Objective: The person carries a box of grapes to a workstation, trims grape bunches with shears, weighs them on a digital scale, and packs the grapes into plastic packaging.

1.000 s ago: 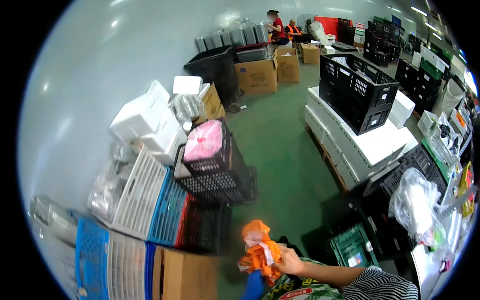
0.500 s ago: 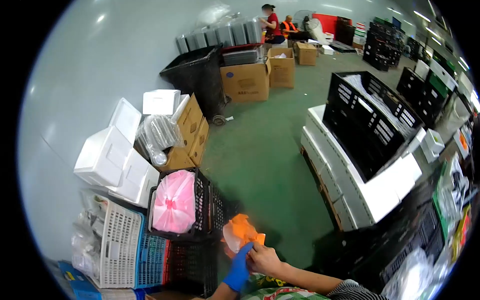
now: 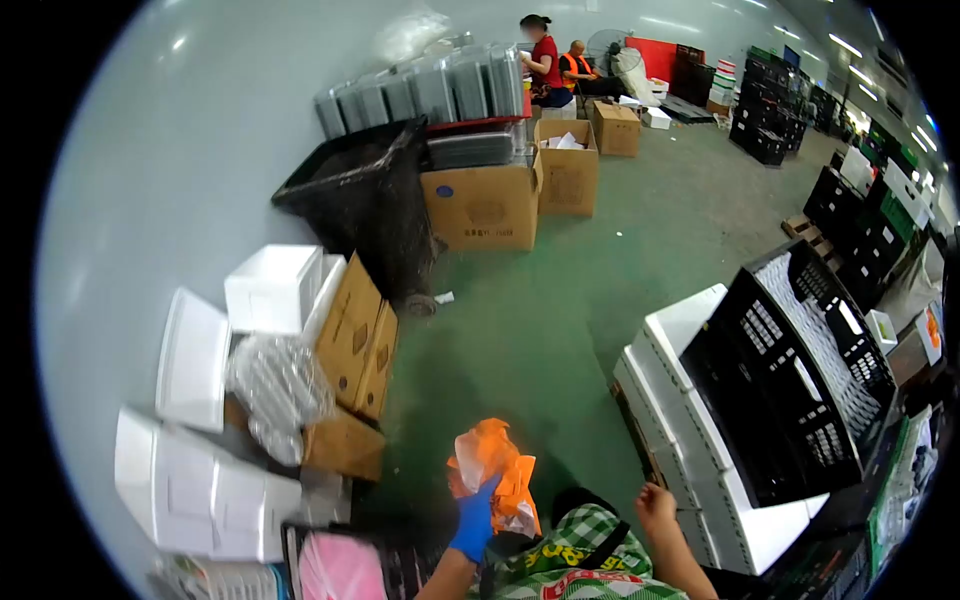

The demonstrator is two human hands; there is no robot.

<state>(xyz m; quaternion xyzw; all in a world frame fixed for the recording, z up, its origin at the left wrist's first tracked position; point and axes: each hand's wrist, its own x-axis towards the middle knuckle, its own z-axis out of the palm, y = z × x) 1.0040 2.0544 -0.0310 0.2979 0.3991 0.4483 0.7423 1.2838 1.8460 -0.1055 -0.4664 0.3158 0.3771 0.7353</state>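
My left hand (image 3: 475,520), in a blue glove, grips a crumpled bundle of orange and white sheets (image 3: 513,478); I cannot tell if it is paper or plastic film. My bare right hand (image 3: 656,506) hangs apart from it, fingers curled in, with nothing visible in them. Closest to that hand is the stack of white foam boxes (image 3: 686,470). Below, a green checked apron (image 3: 590,545) covers my front.
A black wheeled bin (image 3: 375,200) and cardboard boxes (image 3: 480,210) stand ahead. To the left are white foam boxes (image 3: 190,480) and a pink bag (image 3: 340,570) in a crate. Black crates (image 3: 770,370) sit on the right stack. Two people are at the back.
My right hand has let go of the orange bundle and moved right. The left still holds it. My view has moved forward, with the pink bag and bin now nearer.
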